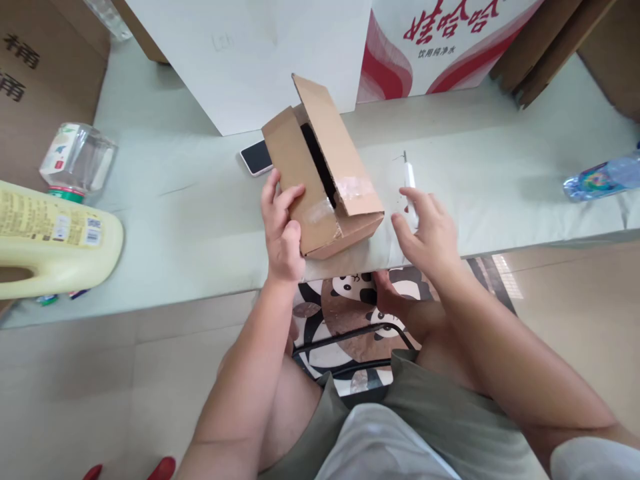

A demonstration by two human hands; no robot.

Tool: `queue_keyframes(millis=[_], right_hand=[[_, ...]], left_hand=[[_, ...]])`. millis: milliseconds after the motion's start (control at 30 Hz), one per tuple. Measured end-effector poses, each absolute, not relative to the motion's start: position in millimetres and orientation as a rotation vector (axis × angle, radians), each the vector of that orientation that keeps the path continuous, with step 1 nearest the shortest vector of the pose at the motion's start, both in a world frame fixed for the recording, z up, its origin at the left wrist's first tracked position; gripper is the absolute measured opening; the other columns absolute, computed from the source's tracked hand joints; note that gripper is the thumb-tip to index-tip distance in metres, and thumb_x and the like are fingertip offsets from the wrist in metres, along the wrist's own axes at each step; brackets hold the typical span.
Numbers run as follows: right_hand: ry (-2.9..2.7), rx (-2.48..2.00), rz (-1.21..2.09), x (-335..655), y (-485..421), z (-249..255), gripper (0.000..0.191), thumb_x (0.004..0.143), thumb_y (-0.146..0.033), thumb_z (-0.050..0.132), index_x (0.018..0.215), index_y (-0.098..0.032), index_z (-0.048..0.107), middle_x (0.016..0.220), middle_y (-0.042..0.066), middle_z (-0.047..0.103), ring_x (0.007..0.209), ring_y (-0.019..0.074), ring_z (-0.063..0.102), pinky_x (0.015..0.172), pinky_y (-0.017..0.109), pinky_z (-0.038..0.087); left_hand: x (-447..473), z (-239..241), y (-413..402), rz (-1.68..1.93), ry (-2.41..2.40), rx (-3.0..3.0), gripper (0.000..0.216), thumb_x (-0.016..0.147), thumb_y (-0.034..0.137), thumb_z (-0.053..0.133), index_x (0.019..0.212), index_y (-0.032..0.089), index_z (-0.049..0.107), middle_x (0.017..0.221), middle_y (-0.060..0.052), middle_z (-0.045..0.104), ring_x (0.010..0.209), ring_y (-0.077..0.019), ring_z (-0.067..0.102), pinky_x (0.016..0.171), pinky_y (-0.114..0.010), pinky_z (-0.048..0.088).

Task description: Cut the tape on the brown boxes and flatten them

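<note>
— What's the left hand (283, 230) doing?
— It's clamping the near corner of the cardboard box (330, 167), probably steadying it at the table's (200, 213) near edge.
— And the right hand (427, 233)?
— It's lying open, fingers spread over a white tool (409, 175) just right of the box. Farther back, a phone (256, 157) is peeking out.

A phone (256, 157) lies face up on the pale counter (175, 227), before a white box (250, 60); beside that stands a red-and-white carton (440, 40); at the left lie a yellow jug (55, 240) and a clear jar (77, 160); a water bottle (603, 179) lies far right; a panda mat (350, 307) covers the floor below.
</note>
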State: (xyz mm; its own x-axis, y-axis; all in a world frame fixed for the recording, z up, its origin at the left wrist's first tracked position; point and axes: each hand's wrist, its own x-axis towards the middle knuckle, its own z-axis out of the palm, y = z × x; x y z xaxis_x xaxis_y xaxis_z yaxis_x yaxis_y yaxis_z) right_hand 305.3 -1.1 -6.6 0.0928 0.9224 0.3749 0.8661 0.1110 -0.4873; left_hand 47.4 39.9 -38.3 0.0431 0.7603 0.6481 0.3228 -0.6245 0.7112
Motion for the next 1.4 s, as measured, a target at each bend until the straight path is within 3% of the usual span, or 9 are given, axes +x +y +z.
queue_keyframes(millis=[133,300,467,600,800,967,1133,1267,1400], right_hand=[[-1.853,-2.027,0.232,311,9,-28,0.058,0.089,-0.043,0.053,0.139,-0.015,0.062,0.107,0.02,0.067,0.103,0.0378,0.062,0.091,0.059,0.052],[-1.891,-2.1,0.258,306,3,-32,0.05,0.087,-0.041,0.056,0.13,-0.019,0.069,0.147,0.024,0.051,0.139,0.0502,0.044,0.108,0.074,0.038],[-2.029,-1.905,0.393,302,6,-34,0.047,0.086,-0.038,0.055,0.122,-0.014,0.072,0.151,0.022,0.052,0.15,0.0462,0.035,0.122,0.07,0.029],[-1.955,-1.652,0.546,304,8,-27,0.059,0.08,-0.032,0.054,0.137,-0.017,0.062,0.151,0.018,0.054,0.148,0.0376,0.042,0.125,0.06,0.033],[-1.661,-1.336,0.84,303,1,-25,0.06,0.085,-0.043,0.063,0.14,-0.021,0.052,0.145,0.015,0.06,0.139,0.0326,0.055,0.117,0.055,0.045],[-1.467,-1.371,0.876,299,2,-30,0.046,0.081,-0.042,0.071,0.121,-0.021,0.059,0.116,0.012,0.072,0.112,0.0286,0.069,0.1,0.049,0.057],[-1.386,-1.448,0.833,299,1,-20,0.045,0.08,-0.04,0.074,0.118,-0.023,0.059,0.115,0.011,0.073,0.098,0.0258,0.072,0.077,0.04,0.063],[-1.362,-1.418,0.78,302,0,-18,0.036,0.089,-0.046,0.066,0.119,-0.025,0.062,0.114,0.008,0.074,0.104,0.0251,0.071,0.083,0.039,0.061],[-1.242,-1.413,0.768,307,2,-25,0.037,0.096,-0.059,0.052,0.09,-0.024,0.063,0.08,0.003,0.068,0.076,0.0201,0.068,0.063,0.033,0.055]], left_hand=[[36,-40,46,1.596,1.044,1.785,0.055,0.093,0.071,0.044,0.133,0.037,0.059,0.165,0.001,0.039,0.157,-0.0312,0.032,0.126,-0.049,0.036],[14,-33,50,1.525,1.117,1.42,0.056,0.08,0.073,0.059,0.121,0.034,0.065,0.155,-0.001,0.054,0.151,-0.0298,0.043,0.121,-0.046,0.043],[0,-31,43,1.313,1.157,1.018,0.065,0.08,0.081,0.053,0.103,0.023,0.07,0.112,-0.013,0.074,0.105,-0.0319,0.071,0.076,-0.04,0.06],[3,-29,38,1.307,1.141,1.058,0.069,0.076,0.082,0.061,0.112,0.023,0.067,0.111,-0.012,0.073,0.103,-0.0294,0.071,0.069,-0.034,0.057],[9,-21,38,1.484,1.179,1.133,0.057,0.067,0.06,0.086,0.105,0.023,0.065,0.102,-0.007,0.072,0.099,-0.0237,0.07,0.088,-0.034,0.056],[11,-28,37,1.422,1.145,1.143,0.06,0.073,0.067,0.08,0.11,0.026,0.057,0.105,-0.007,0.068,0.095,-0.0241,0.069,0.083,-0.037,0.056],[14,-27,39,1.413,1.163,1.193,0.061,0.073,0.069,0.079,0.11,0.024,0.06,0.109,-0.009,0.07,0.096,-0.0223,0.07,0.084,-0.034,0.056],[15,-18,38,1.433,1.269,1.227,0.061,0.068,0.068,0.084,0.1,0.02,0.066,0.094,-0.007,0.073,0.079,-0.0157,0.067,0.07,-0.026,0.053],[14,-14,36,1.366,1.274,1.142,0.055,0.065,0.062,0.088,0.093,0.02,0.066,0.065,0.001,0.064,0.053,-0.0097,0.051,0.051,-0.023,0.04]])
